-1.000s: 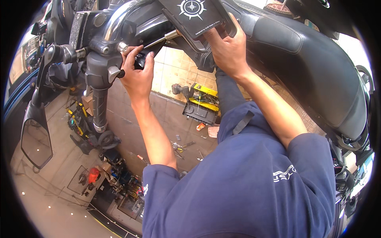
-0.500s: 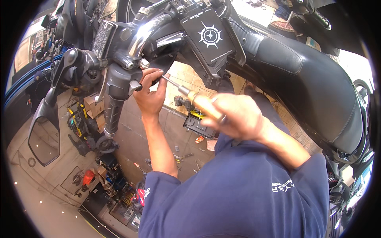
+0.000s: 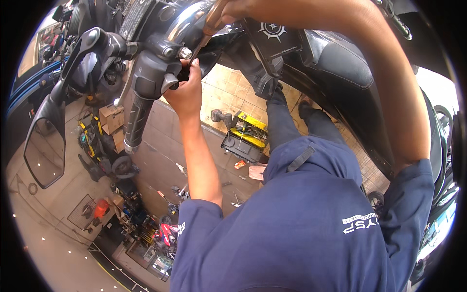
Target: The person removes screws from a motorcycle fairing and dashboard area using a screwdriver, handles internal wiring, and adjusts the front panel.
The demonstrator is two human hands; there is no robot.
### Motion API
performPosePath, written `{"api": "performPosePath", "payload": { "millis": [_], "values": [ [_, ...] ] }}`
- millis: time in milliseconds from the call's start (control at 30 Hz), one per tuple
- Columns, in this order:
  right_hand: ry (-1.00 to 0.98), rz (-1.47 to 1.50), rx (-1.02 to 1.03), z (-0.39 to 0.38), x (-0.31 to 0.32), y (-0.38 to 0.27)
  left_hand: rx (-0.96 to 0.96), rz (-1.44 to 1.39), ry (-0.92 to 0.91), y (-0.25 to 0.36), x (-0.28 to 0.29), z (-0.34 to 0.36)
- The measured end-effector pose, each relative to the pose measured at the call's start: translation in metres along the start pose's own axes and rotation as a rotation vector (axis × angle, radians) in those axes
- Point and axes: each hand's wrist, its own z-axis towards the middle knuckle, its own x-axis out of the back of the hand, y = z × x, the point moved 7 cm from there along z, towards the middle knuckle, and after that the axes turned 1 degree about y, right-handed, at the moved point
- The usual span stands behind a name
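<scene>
My left hand (image 3: pixel 187 90) is closed at a dark part under the handlebar's switch housing (image 3: pixel 152 73), its thumb and fingers near the screwdriver's shaft; what it grips is partly hidden. My right hand (image 3: pixel 233 10) reaches to the top of the picture and grips the amber-handled screwdriver (image 3: pixel 212 23), held steeply beside the chrome handlebar (image 3: pixel 186 20). Below that hand are a glossy black panel (image 3: pixel 208 59) and a black phone mount (image 3: pixel 271 41) with a white compass emblem, partly covered by my forearm.
A black seat (image 3: pixel 340 65) lies right, a mirror (image 3: pixel 44 151) left. Below are an open yellow-and-black toolbox (image 3: pixel 243 138), a drill (image 3: pixel 221 117), cardboard boxes (image 3: pixel 112 119), loose tools and my legs. Other motorbike parts crowd the upper left; a red object (image 3: pixel 101 208) sits lower left.
My right hand left the phone mount, took hold of the screwdriver, and has since moved up to the handlebar, raising the handle high. My left hand stays under the switch housing.
</scene>
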Motion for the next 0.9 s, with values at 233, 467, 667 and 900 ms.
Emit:
{"api": "performPosePath", "payload": {
  "millis": [233,467,667,900],
  "values": [
    [-0.021,-0.109,-0.318,0.009,-0.001,-0.01,-0.113,0.056,-0.084,0.011,-0.013,0.0],
    [0.199,-0.258,-0.031,0.001,-0.013,-0.02,-0.111,0.101,-0.07,0.013,-0.007,-0.003],
    [0.128,-0.231,-0.091,0.007,-0.017,-0.016,-0.181,0.08,-0.012,0.008,-0.003,-0.002],
    [0.055,-0.102,-0.093,0.009,-0.017,-0.014,-0.234,0.115,0.004,0.008,-0.003,-0.003]
  ]
}}
